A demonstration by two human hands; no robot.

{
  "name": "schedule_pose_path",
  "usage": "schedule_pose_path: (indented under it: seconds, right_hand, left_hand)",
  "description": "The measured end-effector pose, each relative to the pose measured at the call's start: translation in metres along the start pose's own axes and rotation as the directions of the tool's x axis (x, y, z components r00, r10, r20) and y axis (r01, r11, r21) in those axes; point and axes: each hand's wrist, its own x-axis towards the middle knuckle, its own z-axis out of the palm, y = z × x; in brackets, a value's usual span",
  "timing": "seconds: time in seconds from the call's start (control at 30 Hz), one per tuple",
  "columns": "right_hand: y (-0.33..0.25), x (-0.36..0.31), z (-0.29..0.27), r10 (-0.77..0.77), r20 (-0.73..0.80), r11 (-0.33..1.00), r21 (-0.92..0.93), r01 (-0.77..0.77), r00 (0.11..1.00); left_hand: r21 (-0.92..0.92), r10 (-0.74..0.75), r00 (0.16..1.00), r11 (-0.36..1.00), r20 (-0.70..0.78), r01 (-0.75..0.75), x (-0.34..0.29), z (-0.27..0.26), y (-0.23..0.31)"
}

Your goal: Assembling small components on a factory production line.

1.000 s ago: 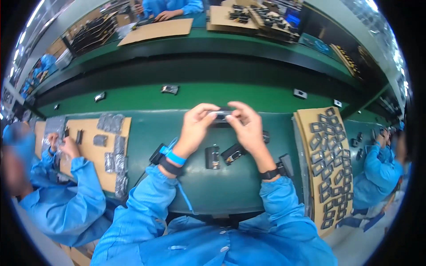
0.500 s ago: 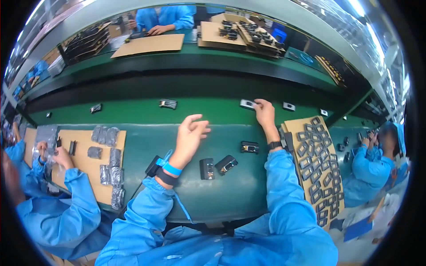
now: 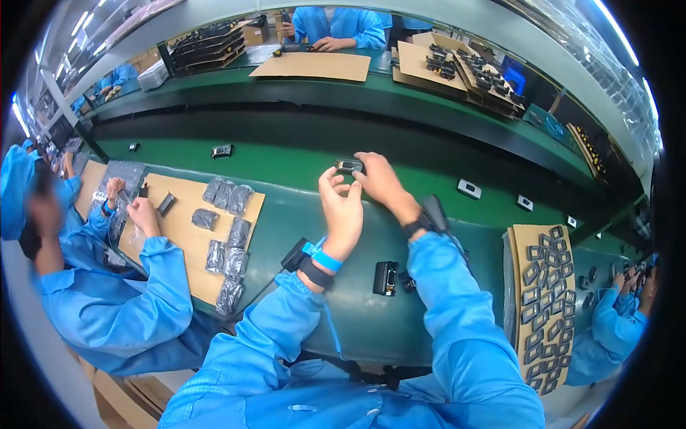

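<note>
Over the green belt, my right hand [image 3: 381, 179] has its fingers and thumb closed on the right end of a small black-and-silver electronic unit [image 3: 349, 165]. At the unit's left end is my left hand [image 3: 341, 213], index finger beside the casing and thumb apart below it; whether it touches cannot be made out. A blue wrist strap and black band circle my left wrist. On the green bench between my forearms lies a similar black unit [image 3: 386, 277], and another [image 3: 407, 281] is partly covered by my right sleeve.
Farther along the belt sit a dark unit [image 3: 221, 151] and several white-faced ones [image 3: 469, 188]. Cardboard with black frames [image 3: 532, 286] lies right. Left, a co-worker [image 3: 136, 300] handles a piece beside cardboard [image 3: 179, 268] bearing bagged parts. A shelf [image 3: 286, 93] spans the back.
My right hand has left a white-faced unit and moved left to the black-and-silver one. My left hand has come up beside it. The whole view has swung left.
</note>
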Motion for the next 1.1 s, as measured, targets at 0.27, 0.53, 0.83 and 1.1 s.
schedule_pose_path:
  seconds: [0.27,0.53,0.83,1.1]
  right_hand:
    - [-0.016,-0.098,-0.098,0.0,-0.2,0.986,0.166,0.034,0.98]
    - [0.018,-0.147,-0.107,0.089,-0.191,0.996,-0.006,-0.092,0.978]
    - [0.012,-0.188,-0.127,0.081,-0.071,0.995,-0.058,-0.085,0.994]
    - [0.022,-0.188,-0.117,0.175,0.005,0.984,0.013,-0.175,0.985]
  left_hand:
    - [0.026,-0.108,0.974,0.994,0.2,0.105,-0.023,0.008,0.013]
    - [0.25,-0.049,0.875,0.965,0.481,-0.084,-0.036,0.015,-0.012]
    - [0.278,-0.13,0.668,0.953,0.732,-0.12,-0.041,0.012,0.004]
    - [0.265,-0.051,0.566,0.915,0.823,-0.304,-0.042,0.011,0.004]
